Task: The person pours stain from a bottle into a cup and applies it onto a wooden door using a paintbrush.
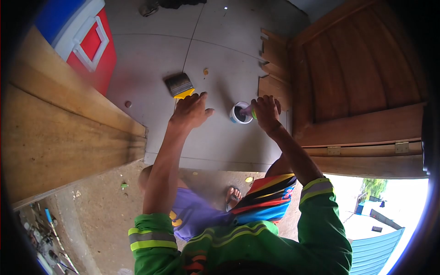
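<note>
My left hand is closed round the yellow handle of a wide paintbrush, whose dark bristle end points away from me over the tiled floor. To its right stands a small white tub with something dark inside. My right hand grips a bottle with a purplish, see-through end and a bit of green by my fingers. The bottle is tilted, its far end over the tub's mouth. Whether liquid is flowing from it, I cannot tell.
Wooden door panels flank me, one on the left and one on the right. A red cooler box stands back left. Torn cardboard lies by the right door. A small round cap-like thing is on the tiles.
</note>
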Motion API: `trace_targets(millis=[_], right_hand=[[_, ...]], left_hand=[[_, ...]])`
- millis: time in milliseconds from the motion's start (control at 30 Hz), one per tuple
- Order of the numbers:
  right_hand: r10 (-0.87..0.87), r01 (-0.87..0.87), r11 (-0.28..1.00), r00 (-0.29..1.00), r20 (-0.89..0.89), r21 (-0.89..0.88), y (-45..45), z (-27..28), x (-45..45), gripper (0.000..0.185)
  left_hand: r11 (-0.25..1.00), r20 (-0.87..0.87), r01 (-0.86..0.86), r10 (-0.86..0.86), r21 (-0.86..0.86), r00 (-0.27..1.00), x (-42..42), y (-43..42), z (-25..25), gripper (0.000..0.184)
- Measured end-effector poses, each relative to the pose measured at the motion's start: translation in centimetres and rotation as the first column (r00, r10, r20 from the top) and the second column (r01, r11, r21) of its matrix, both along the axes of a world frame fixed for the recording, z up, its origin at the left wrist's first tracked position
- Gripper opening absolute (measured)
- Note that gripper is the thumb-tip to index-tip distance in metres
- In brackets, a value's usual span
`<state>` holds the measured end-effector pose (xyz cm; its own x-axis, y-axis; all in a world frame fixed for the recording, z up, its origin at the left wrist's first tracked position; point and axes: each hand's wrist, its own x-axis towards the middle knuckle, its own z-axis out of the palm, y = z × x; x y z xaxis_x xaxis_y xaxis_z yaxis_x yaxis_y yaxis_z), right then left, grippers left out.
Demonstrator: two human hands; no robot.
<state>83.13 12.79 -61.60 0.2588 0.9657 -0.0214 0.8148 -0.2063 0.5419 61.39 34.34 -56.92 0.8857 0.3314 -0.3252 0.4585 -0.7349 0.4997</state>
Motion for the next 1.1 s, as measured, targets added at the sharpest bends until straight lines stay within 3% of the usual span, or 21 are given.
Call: trace_targets(millis=[100,200,300,600,700,800,1100], right_hand=[[0.016,-0.008,0.997,0.993,0.119,-0.072,0.7,-0.4,-0.4,0.032],[0.152,-0.143,0.988,0.972,0.180,-0.062,0.5,-1.4,-0.2,0.027],[0.116,-0.088,0.989,0.961,0.250,-0.119,1.4,-0.2,-1.2,0.023],[0.103,-0.078,0.990,0.967,0.232,-0.116,1.0,1.7,-1.2,0.023],[0.091,-0.092,0.996,0.978,0.186,-0.005,0.5,1.1,-1.0,0.028],[0.028,-0.027,0.999,0.999,0.032,-0.039,-0.3,0.2,-0.4,0.034],[-0.168,0.169,0.986,0.974,-0.150,-0.009,-1.2,0.9,-0.9,0.038]], left_hand=[[1.000,0.022,-0.010,0.010,0.009,1.000,-0.3,0.1,-0.4,0.069],[1.000,0.019,-0.010,0.009,0.020,1.000,-0.4,0.3,-0.6,0.069],[1.000,0.020,-0.025,0.024,0.011,0.999,-0.7,0.5,-0.8,0.069],[0.999,0.090,-0.045,0.042,0.028,0.995,-0.8,0.5,-1.4,0.065],[0.999,0.049,-0.037,0.038,-0.004,0.998,-0.6,0.8,-1.0,0.070],[1.000,0.062,-0.022,0.021,0.011,0.998,-0.4,0.9,-1.5,0.071],[0.998,-0.008,-0.061,0.060,-0.021,0.998,-0.5,0.6,-0.1,0.070]])
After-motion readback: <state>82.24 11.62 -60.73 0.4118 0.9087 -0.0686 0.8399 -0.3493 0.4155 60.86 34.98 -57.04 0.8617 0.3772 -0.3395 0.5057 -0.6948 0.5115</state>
